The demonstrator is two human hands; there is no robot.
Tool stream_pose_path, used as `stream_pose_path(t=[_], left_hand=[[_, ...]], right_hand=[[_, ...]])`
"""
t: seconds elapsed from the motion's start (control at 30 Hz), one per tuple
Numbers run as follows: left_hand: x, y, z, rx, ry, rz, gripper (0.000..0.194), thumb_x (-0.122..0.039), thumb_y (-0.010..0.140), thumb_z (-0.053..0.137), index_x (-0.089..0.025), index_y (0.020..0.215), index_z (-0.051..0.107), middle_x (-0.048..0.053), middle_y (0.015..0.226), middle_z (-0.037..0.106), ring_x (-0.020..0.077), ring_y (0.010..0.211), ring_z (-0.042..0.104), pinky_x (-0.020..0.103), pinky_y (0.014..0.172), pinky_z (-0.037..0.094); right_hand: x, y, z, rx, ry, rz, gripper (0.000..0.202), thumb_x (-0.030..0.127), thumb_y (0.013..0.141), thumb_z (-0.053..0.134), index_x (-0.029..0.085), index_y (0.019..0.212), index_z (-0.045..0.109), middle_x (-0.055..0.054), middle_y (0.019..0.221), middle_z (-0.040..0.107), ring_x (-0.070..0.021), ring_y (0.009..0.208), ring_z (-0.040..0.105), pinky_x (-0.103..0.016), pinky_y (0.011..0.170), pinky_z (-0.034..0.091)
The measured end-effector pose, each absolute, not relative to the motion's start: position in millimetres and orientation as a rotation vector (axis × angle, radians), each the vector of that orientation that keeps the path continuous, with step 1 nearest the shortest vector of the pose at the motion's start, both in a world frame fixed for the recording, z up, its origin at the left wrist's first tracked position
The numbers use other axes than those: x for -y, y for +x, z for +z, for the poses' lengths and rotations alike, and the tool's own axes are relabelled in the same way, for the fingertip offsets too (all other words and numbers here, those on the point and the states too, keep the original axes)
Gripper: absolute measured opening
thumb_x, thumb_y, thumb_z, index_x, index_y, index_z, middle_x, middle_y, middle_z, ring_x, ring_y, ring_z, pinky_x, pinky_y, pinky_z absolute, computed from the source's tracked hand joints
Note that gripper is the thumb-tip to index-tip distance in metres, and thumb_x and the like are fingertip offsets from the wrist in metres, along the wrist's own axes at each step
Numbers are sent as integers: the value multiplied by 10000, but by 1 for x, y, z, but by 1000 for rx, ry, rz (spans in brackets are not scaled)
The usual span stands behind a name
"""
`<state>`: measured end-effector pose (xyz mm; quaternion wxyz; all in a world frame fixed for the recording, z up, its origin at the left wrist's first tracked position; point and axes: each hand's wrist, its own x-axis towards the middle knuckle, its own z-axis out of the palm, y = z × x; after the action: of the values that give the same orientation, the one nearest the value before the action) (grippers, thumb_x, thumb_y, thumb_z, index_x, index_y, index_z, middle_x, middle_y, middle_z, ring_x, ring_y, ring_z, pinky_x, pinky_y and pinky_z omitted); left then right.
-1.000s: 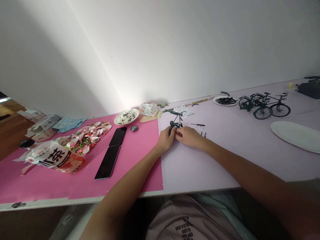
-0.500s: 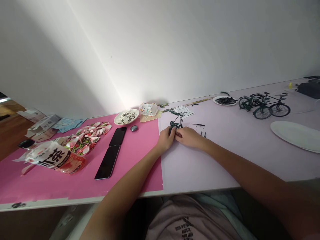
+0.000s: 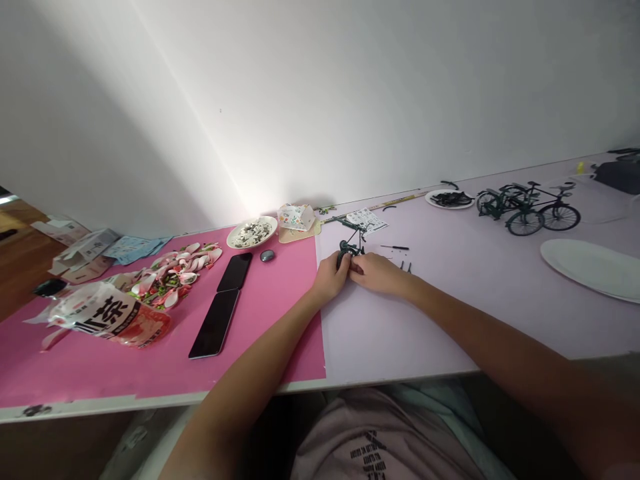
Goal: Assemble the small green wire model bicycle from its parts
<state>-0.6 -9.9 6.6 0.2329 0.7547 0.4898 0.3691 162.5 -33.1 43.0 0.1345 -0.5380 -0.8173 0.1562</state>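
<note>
A dark green model bicycle (image 3: 353, 239) is held on the pale lilac part of the table, its frame pointing away from me. My left hand (image 3: 331, 275) is closed on its near end, thumb against the wheel. From the other side, the fingers of my right hand (image 3: 371, 270) pinch the same end; the exact part between them is hidden. Just beyond my right hand lie a small black screwdriver (image 3: 395, 247), tiny loose bits and two small dark pieces (image 3: 406, 267). A printed instruction sheet (image 3: 369, 220) lies behind the model.
Model bicycles (image 3: 527, 210) stand at the right near a white plate (image 3: 595, 267). A dish of black parts (image 3: 451, 200) sits at the back. On the pink side are a phone-like folding device (image 3: 215, 323), a plate of pale pieces (image 3: 253, 233), pink-white pieces (image 3: 175, 273) and a bottle (image 3: 110, 313).
Both hands stay on the model bicycle in nearly the same place. Only a slight shift of the whole view shows.
</note>
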Motion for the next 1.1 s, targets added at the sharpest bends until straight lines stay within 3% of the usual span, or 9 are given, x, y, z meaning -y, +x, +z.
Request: stream_pose_path(t=[1.1], left_hand=[[10,0,10,-1366,2077,959,335,-400,1046,444,-199,788,516,21,741,636,164,708,564,294,685,395]], right_hand=[[35,164,44,2366,-1530,528,221,294,964,547,210,763,581,-53,767,699,-169,627,582,-281,579,340]])
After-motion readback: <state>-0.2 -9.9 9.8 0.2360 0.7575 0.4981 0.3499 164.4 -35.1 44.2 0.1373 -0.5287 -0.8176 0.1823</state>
